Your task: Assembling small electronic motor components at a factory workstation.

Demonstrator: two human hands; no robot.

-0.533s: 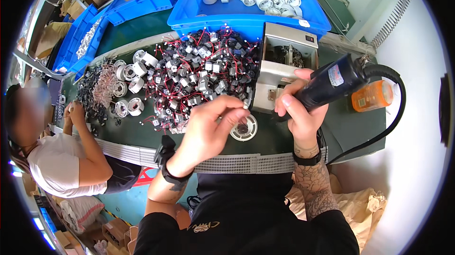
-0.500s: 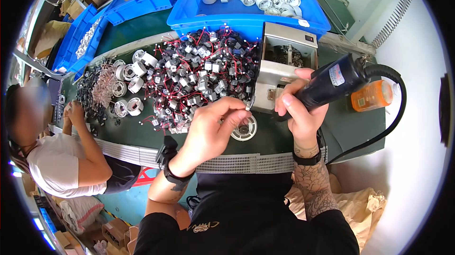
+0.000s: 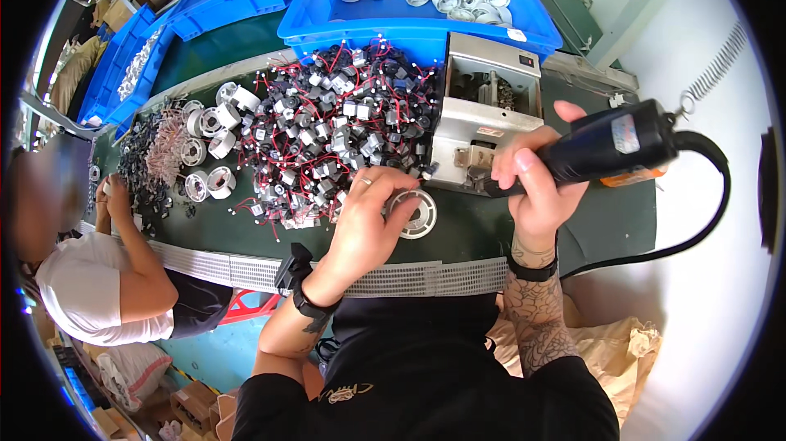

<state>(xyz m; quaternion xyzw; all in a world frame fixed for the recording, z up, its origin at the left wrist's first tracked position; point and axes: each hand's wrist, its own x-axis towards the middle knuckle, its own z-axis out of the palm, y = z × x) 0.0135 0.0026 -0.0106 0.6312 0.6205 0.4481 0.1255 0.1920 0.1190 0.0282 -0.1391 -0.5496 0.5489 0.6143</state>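
A white round wheel housing (image 3: 423, 230) lies flat near the table's front edge, beside the pile of parts. Curled over its left and upper rim, my left hand (image 3: 366, 218) grips it, thumb and index finger apart across it; part of the housing is hidden under them. My right hand (image 3: 540, 183) is wrapped round a black corded electric screwdriver (image 3: 604, 146), held tilted with its nose toward the front of a metal screw feeder (image 3: 475, 126). The bit itself is hard to make out.
Small motors with red wires (image 3: 344, 122) are heaped left of the feeder. Loose white wheels (image 3: 219, 183) and dark parts lie farther left. A blue bin (image 3: 303, 27) of white wheels stands behind. A co-worker (image 3: 106, 281) sits at left. An orange container (image 3: 626, 177) is behind the screwdriver.
My right hand has moved the screwdriver closer to the feeder's front. My left thumb and index finger have parted from their pinch and come down on the housing. The view has shifted slightly.
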